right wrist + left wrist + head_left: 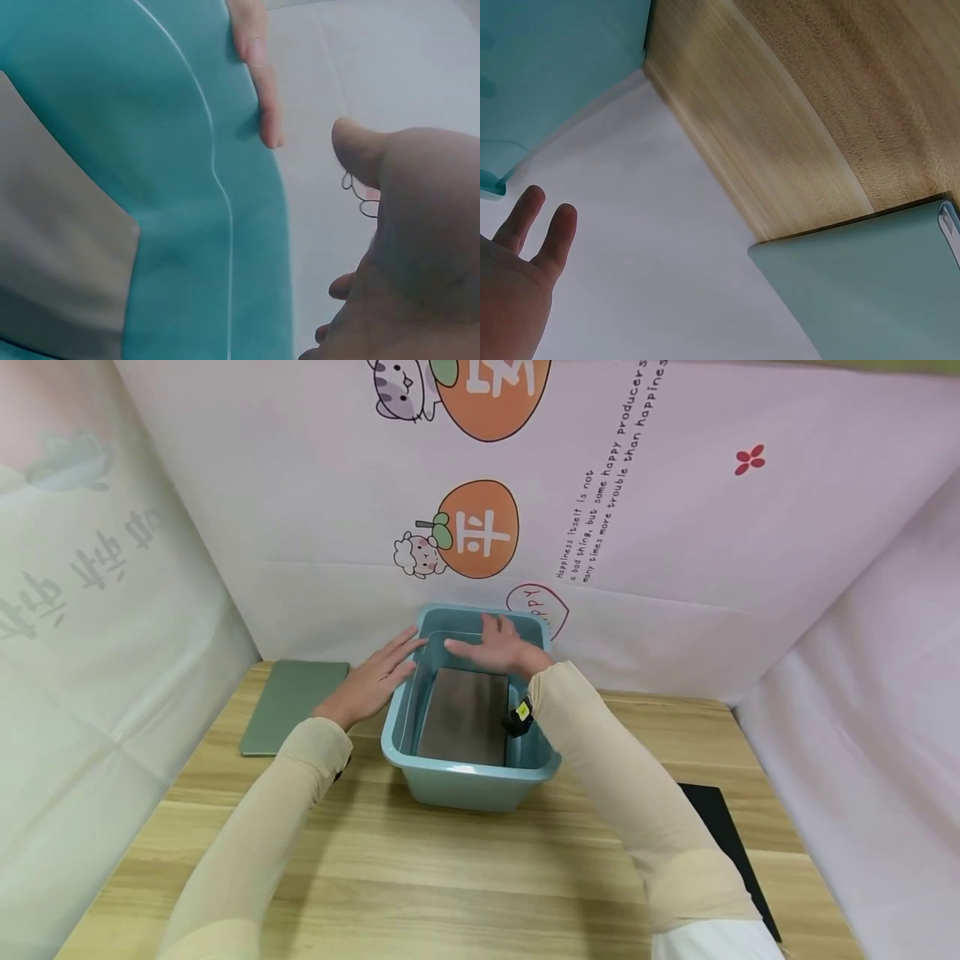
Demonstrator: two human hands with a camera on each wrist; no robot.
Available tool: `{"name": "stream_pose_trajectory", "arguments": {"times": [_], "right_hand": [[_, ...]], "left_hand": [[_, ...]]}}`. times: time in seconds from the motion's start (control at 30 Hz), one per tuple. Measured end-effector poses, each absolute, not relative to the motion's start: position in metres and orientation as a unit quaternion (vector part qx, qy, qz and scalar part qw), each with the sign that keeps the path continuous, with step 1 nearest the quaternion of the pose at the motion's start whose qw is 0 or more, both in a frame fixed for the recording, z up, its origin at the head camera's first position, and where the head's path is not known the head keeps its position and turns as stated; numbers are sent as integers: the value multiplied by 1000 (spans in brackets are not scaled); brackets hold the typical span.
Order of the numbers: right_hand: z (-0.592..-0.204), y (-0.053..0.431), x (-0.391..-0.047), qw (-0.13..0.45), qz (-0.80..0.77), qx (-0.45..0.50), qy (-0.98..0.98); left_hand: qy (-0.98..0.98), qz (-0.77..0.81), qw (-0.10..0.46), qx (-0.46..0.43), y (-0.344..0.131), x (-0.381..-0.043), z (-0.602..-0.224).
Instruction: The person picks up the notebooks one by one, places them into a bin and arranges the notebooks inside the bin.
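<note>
A light blue plastic basin (465, 785) stands against the back wall. Inside it lies a flat grey-brown rectangular item (465, 714) like a notebook, also in the right wrist view (60, 247). My left hand (367, 685) is at the basin's left rim, fingers extended; the right wrist view shows those fingers (266, 105) lying along the rim. Over the far part of the basin is my right hand (497, 647), its thumb spread from the fingers and nothing in its grasp.
To the left of the basin, a green notebook (296, 706) lies on the wooden table (420, 885). A flat black sheet-like item (723, 835) lies at the right, partly behind the right forearm. White printed cloth (637, 635) walls off the back and both sides.
</note>
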State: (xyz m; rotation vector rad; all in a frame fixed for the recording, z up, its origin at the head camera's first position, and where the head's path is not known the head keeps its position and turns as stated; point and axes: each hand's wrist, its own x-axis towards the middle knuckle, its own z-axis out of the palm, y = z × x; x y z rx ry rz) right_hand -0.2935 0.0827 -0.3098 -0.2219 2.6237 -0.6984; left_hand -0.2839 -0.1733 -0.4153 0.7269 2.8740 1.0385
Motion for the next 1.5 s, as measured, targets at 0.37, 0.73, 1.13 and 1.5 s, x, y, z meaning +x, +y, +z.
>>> {"name": "stream_pose_trajectory", "arguments": {"times": [0.37,0.73,1.13,1.5], "right_hand": [[-300,104,-290,156,-228,-116,954],[-292,120,-272,110,-191,-140,965],[-301,137,-264,73,-130,-169,974],[-309,155,-259,56,-93,-161,981]], "left_hand": [[915,331,4,230,-172,-282,-415],[914,334,-1,232,-173,-284,-416],[913,330,-6,239,-172,-283,-417],[910,334,-12,244,-172,-284,-418]]}}
